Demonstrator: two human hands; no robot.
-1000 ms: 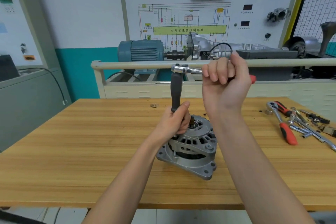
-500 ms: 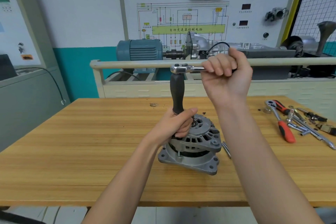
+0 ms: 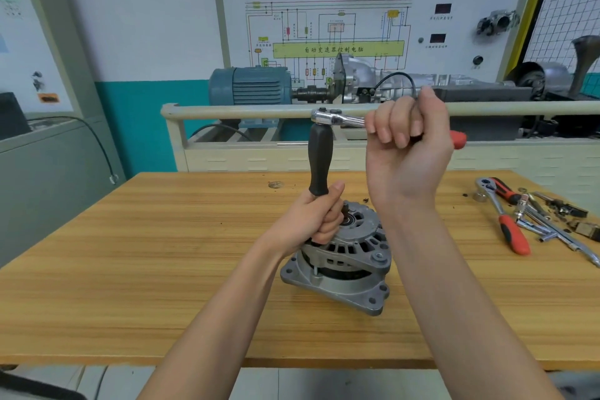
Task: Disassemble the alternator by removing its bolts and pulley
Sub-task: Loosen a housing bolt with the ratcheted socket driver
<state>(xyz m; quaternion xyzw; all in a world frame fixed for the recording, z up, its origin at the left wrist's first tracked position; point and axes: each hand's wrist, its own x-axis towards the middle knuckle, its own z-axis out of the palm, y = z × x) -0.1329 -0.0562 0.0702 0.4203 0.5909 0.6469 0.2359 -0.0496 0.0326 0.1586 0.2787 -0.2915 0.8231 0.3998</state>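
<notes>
Wooden plank-topped workbench [image 3: 162,269]: carries the work at standing reach. Grey cast-aluminium alternator [image 3: 344,263]: sits near the bench centre, shaft end up, I judge so a tool can drop in from above. Black-handled upright driver [image 3: 320,162]: stands on that shaft; my left hand [image 3: 311,221] wraps its lower end, steadying it. Chrome ratchet wrench with red grip [image 3: 344,118]: seated across the driver's top; my right hand [image 3: 406,146] fists its handle for leverage. Spare red-handled ratchet [image 3: 506,224]: lying well apart, rightward.
</notes>
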